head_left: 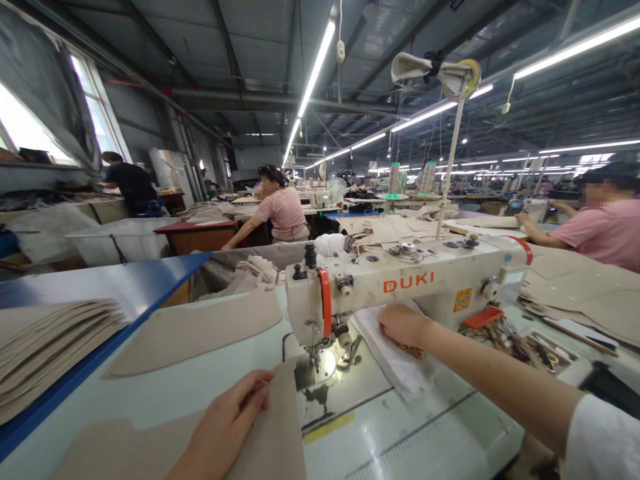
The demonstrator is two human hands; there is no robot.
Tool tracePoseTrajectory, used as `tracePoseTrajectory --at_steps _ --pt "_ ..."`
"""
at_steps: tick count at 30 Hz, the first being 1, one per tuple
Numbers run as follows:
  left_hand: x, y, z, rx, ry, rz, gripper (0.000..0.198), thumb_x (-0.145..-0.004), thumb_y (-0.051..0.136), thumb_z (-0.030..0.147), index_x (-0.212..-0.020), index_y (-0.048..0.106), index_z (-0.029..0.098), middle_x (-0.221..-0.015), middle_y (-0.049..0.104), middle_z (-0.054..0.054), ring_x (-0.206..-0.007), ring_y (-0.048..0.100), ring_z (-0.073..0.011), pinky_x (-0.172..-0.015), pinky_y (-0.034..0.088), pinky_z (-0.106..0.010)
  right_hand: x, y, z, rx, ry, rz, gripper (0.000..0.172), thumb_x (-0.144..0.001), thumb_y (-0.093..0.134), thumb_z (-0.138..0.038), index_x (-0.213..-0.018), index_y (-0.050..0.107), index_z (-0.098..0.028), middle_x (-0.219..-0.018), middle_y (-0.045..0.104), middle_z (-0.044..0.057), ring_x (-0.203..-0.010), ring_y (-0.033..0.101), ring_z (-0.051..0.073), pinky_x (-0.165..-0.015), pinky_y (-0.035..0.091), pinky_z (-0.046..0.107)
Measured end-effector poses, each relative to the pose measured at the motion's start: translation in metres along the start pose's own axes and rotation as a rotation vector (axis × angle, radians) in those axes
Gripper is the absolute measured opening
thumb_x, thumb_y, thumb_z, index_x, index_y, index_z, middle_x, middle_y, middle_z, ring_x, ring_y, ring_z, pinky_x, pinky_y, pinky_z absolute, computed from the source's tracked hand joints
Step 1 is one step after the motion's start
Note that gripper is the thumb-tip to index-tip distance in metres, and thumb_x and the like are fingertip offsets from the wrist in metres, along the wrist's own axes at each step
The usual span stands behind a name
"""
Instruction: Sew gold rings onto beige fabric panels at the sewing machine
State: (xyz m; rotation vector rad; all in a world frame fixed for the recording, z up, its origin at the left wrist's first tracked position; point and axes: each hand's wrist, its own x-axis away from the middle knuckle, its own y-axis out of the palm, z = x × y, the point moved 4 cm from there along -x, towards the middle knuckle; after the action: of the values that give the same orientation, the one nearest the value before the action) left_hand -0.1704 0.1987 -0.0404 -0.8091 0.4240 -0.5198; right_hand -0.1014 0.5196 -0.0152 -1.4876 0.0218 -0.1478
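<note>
My left hand (233, 415) is closed at the edge of a beige fabric piece (280, 430), its thumb and fingers drawn together, left of the sewing machine's needle area. The sewing machine (370, 283) has a pale body with orange trim, and its lamp lights the metal plate (345, 400) under the needle. Beneath the machine's arm, my right hand (404, 325) reaches to a white cloth (387, 363). Its fingers are bent and their tips are hidden; something brown and textured shows below the palm. What this hand grips cannot be made out.
Another beige piece (200, 333) lies behind my left hand, and a stack of beige pieces (60, 347) sits at the far left. Right of the machine are a tray of small tools (547, 353) and more fabric (585, 287). Co-workers in pink (283, 213) are at nearby stations.
</note>
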Motion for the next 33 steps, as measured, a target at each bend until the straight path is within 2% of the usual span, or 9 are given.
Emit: tracePoseTrajectory --at_steps 7,11,15,18,22,25,29,33 --pt "0.000 -0.001 0.000 0.000 0.007 0.009 0.033 -0.082 0.039 0.044 -0.092 0.064 0.024 -0.074 0.069 0.001 -0.077 0.066 -0.0213 -0.072 0.051 -0.028 0.009 0.004 0.014 -0.272 0.039 0.143 0.008 -0.086 0.058 -0.011 -0.083 0.065 -0.011 -0.088 0.066 0.004 -0.087 0.061 0.017 -0.085 0.046 0.035" --pt "-0.002 -0.002 -0.004 0.009 -0.014 0.024 0.035 -0.078 0.044 0.046 -0.093 0.068 0.025 -0.087 0.072 0.000 -0.087 0.066 -0.0231 -0.078 0.051 -0.028 0.021 0.004 0.016 -0.517 0.076 0.244 0.020 -0.076 0.055 -0.001 -0.084 0.070 -0.012 -0.086 0.068 0.005 -0.080 0.062 0.017 -0.077 0.046 0.027" --pt "0.000 0.000 -0.005 0.019 -0.023 0.004 0.035 -0.078 0.046 0.048 -0.092 0.069 0.025 -0.093 0.072 0.001 -0.089 0.066 -0.0234 -0.081 0.050 -0.028 0.039 0.005 0.008 -0.798 0.060 0.289 0.020 -0.077 0.051 -0.009 -0.084 0.069 -0.014 -0.077 0.067 0.002 -0.069 0.061 0.014 -0.063 0.046 0.022" --pt "0.002 0.000 -0.003 0.019 -0.011 -0.004 0.035 -0.080 0.045 0.048 -0.093 0.068 0.024 -0.096 0.071 0.000 -0.091 0.065 -0.0232 -0.083 0.049 -0.028 0.049 0.004 -0.004 -0.988 0.005 0.303 0.015 -0.079 0.055 -0.023 -0.082 0.067 -0.015 -0.075 0.066 0.002 -0.070 0.061 0.014 -0.063 0.047 0.022" --pt "0.007 0.001 0.004 0.056 -0.016 0.004 0.032 -0.079 0.046 0.042 -0.092 0.067 0.022 -0.095 0.071 -0.002 -0.090 0.064 -0.0227 -0.082 0.048 -0.029 0.058 0.004 -0.029 -1.195 -0.075 0.270 0.033 -0.079 0.058 -0.047 -0.084 0.066 -0.015 -0.074 0.065 0.004 -0.068 0.062 0.015 -0.062 0.049 0.024" --pt "0.012 0.001 0.012 0.105 -0.016 0.016 0.029 -0.078 0.046 0.036 -0.090 0.067 0.019 -0.089 0.071 -0.003 -0.085 0.063 -0.0212 -0.078 0.047 -0.028 0.060 0.010 -0.059 -1.358 -0.128 0.186 0.042 -0.075 0.061 -0.056 -0.084 0.065 -0.015 -0.074 0.065 0.005 -0.065 0.062 0.015 -0.060 0.048 0.025" --pt "0.021 0.002 0.024 0.161 0.027 0.021 0.026 -0.081 0.047 0.033 -0.086 0.067 0.017 -0.077 0.068 -0.003 -0.072 0.060 -0.0176 -0.069 0.045 -0.025 0.052 0.026 -0.109 -1.593 -0.122 0.059 0.036 -0.064 0.071 -0.048 -0.076 0.063 -0.015 -0.069 0.063 0.002 -0.064 0.060 0.015 -0.062 0.047 0.025" --pt "0.028 0.002 0.031 0.170 0.067 0.062 0.022 -0.082 0.050 0.031 -0.078 0.066 0.017 -0.071 0.064 -0.001 -0.066 0.055 -0.0149 -0.063 0.041 -0.022 0.032 0.039 -0.148 -1.663 -0.027 0.075 0.027 -0.059 0.064 -0.041 -0.067 0.057 -0.016 -0.057 0.058 0.000 -0.055 0.055 0.013 -0.055 0.042 0.023"
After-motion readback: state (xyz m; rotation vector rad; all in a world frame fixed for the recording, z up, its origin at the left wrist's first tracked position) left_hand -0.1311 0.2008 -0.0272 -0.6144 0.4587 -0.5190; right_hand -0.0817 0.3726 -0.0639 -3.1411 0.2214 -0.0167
